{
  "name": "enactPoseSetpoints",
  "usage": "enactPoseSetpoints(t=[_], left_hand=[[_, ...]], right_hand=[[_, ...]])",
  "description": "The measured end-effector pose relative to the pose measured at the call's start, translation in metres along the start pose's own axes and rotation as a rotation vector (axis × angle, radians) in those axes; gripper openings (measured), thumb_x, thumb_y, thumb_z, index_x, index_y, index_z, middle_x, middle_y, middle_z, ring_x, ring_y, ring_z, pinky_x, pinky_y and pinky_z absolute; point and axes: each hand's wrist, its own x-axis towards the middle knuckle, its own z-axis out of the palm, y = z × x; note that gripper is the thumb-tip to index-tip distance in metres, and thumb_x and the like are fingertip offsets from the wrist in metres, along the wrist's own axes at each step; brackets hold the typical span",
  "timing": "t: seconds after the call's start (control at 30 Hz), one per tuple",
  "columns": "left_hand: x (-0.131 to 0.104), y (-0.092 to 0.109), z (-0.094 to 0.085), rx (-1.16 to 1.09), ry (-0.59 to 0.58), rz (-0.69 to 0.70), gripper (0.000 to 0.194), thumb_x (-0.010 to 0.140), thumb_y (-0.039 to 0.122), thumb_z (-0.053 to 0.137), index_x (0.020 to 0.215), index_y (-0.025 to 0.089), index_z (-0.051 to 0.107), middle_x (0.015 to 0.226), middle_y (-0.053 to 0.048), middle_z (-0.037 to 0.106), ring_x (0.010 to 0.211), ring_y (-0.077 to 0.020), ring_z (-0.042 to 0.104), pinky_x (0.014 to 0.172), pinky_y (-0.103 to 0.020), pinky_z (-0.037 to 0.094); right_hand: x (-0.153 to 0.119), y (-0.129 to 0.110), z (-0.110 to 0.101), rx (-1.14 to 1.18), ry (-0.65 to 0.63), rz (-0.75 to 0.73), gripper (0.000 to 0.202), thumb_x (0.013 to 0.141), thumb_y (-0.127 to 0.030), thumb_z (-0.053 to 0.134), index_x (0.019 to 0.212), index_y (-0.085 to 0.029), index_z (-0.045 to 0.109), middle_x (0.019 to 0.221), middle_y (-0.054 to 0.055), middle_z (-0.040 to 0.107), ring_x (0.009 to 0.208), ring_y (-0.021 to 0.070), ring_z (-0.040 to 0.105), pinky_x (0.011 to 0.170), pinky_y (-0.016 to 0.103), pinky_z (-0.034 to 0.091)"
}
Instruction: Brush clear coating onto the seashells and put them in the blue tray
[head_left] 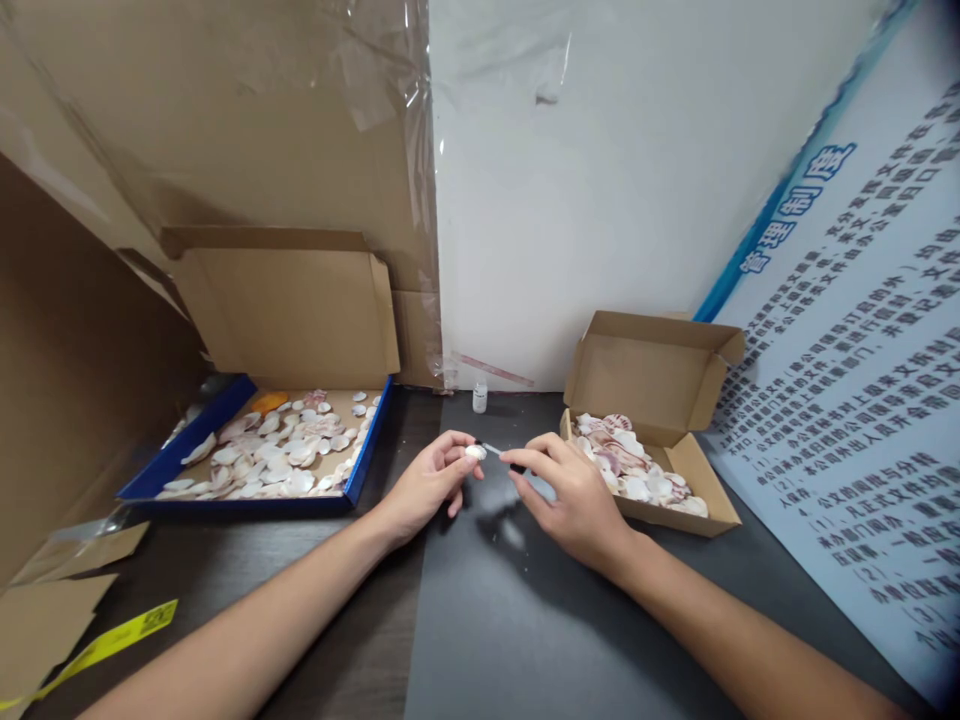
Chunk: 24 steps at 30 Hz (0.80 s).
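Between the thumb and fingers of my left hand (427, 480) is a small white seashell (475, 453). My right hand (574, 490) pinches a thin brush (492, 449) by its short black handle, and the brush's tip is at the shell, though I cannot tell if they touch. Both hands are held over the dark mat, in the middle of the view. Behind them stands a small bottle (480, 400) with a white label, upright near the wall. Its cap does not show on it.
On the left, a blue-edged cardboard box (352, 485) with its lid up holds many shells. A smaller cardboard box (716, 490) of shells lies open on the right. Cardboard pieces (52, 620) and a yellow strip (112, 645) lie front left. A printed sheet (840, 400) borders the right.
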Motion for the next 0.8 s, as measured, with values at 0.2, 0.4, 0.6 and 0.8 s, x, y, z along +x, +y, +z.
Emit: enactPoseSetpoints(t=[0.2,0.4,0.6,0.8], left_hand=[[-0.0001,0.0004,-0.0003,-0.007,-0.025,0.014,0.036,0.084,0.044,0.068,0.104,0.018,0.053,0.083,0.001,0.060,0.045,-0.0027,0.040,0.038,-0.015,0.039],[-0.0011,0.0031,0.0012,-0.021,0.001,0.003,0.037,0.083,0.045,0.069,0.104,0.019,0.053,0.083,0.001,0.060,0.045,-0.0029,0.040,0.038,-0.015,0.040],[-0.0007,0.0019,0.0004,-0.039,0.024,-0.013,0.037,0.081,0.041,0.072,0.104,0.019,0.054,0.078,0.004,0.056,0.043,-0.0017,0.035,0.037,-0.014,0.036],[0.0002,-0.0013,-0.0028,-0.017,-0.011,-0.007,0.037,0.081,0.039,0.073,0.105,0.019,0.054,0.081,0.004,0.056,0.045,-0.0016,0.036,0.036,-0.013,0.034]], right_hand=[[-0.0002,0.0013,-0.0006,-0.077,0.022,-0.099,0.034,0.090,-0.007,0.051,0.112,-0.026,0.069,0.104,0.008,0.061,0.088,0.0211,0.059,0.077,0.036,0.049],[0.0015,0.0030,-0.0023,-0.136,0.019,-0.054,0.027,0.092,-0.017,0.054,0.112,-0.024,0.070,0.094,0.008,0.061,0.082,0.0215,0.059,0.073,0.035,0.049],[0.0017,-0.0007,-0.0036,-0.128,-0.005,-0.084,0.025,0.092,-0.018,0.054,0.112,-0.024,0.069,0.094,0.007,0.063,0.080,0.0206,0.060,0.074,0.034,0.049],[0.0028,-0.0038,-0.0057,-0.110,0.005,-0.090,0.022,0.093,-0.021,0.056,0.112,-0.023,0.069,0.091,0.006,0.066,0.077,0.0201,0.060,0.071,0.034,0.047]])
